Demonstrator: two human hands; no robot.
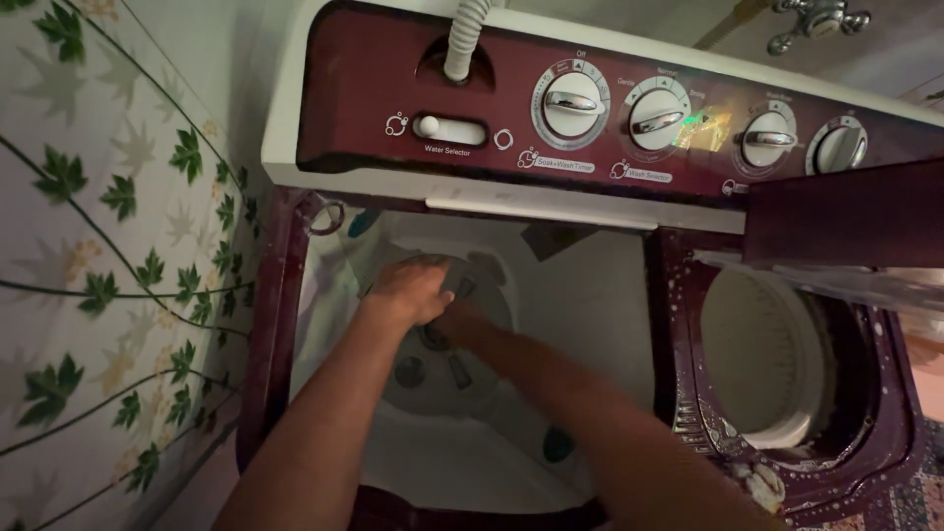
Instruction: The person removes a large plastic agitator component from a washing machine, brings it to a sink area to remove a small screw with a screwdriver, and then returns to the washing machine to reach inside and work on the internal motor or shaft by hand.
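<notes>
Head view: both arms reach down into the wash tub (600, 324) of a maroon twin-tub washing machine (374, 88). Left hand (411, 288) lies knuckles-up on the grey pulsator (433, 369), grip unclear; right hand (462, 320) mostly hidden beneath it. Spin tub (762, 359) at 3 o'clock.

4 dials (571, 102) on the panel, 1 slide switch (449, 129), 2 tubs (610, 295), 1 hose (465, 37), 1 tap (818, 20), 2 hands (410, 290) in.

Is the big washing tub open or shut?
Open. Both arms reach down into the wash tub, and the left hand rests over the white agitator plate at the bottom. No lid covers it.
</notes>
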